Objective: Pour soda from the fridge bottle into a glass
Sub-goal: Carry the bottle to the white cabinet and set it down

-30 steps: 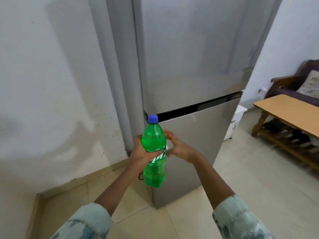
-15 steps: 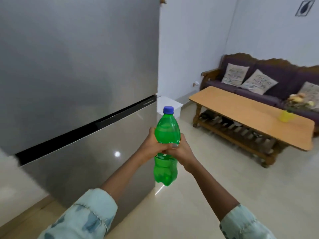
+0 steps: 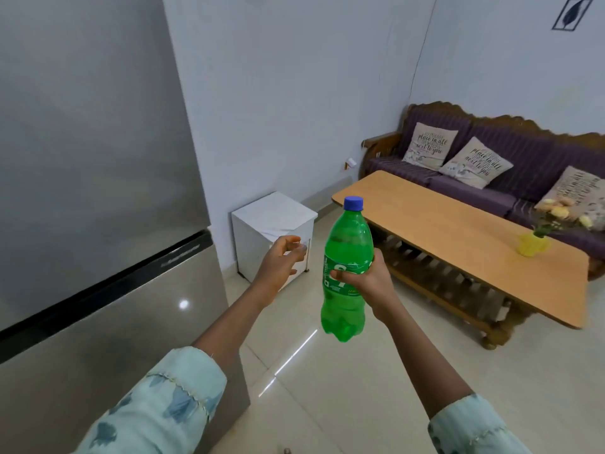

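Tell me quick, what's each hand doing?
Left hand: open, empty.
Right hand: closed around the bottle.

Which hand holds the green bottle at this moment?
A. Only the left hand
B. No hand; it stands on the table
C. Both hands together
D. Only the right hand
D: the right hand wraps around the label of the green bottle, while the left hand is open and apart from it.
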